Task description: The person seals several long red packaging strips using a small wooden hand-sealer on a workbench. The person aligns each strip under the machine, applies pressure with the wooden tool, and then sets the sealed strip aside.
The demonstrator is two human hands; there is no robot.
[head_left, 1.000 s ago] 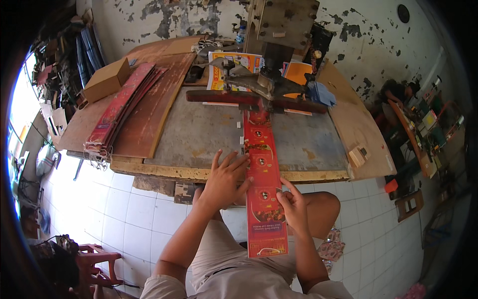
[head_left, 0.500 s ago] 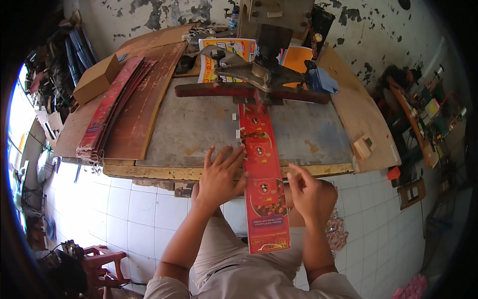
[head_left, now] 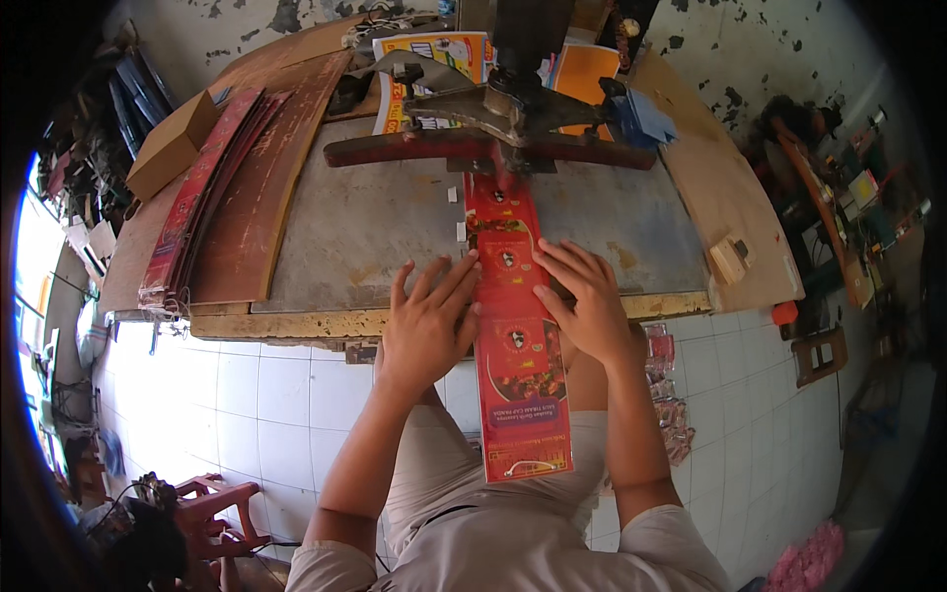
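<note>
Two hands, apart, flank the red printed strip near the front edge of the bench. Our left hand lies with fingers spread along its left side, where it lay a second ago. Our right hand has changed most: it has let go of its pinch lower on the right edge and come up, and its spread fingertips and thumb now touch that edge opposite the left. So we have the strip guided from both sides, neither hand closed around it.

The far end runs under the press head with its dark red crossbar; the near end, with a white cord, overhangs our lap. Beside the strip, small white blocks sit on the grey metal plate.

Farther left we see a pile of similar red strips next to a cardboard box; to the right, small wooden blocks. Behind the press lie colourful printed sheets.
</note>
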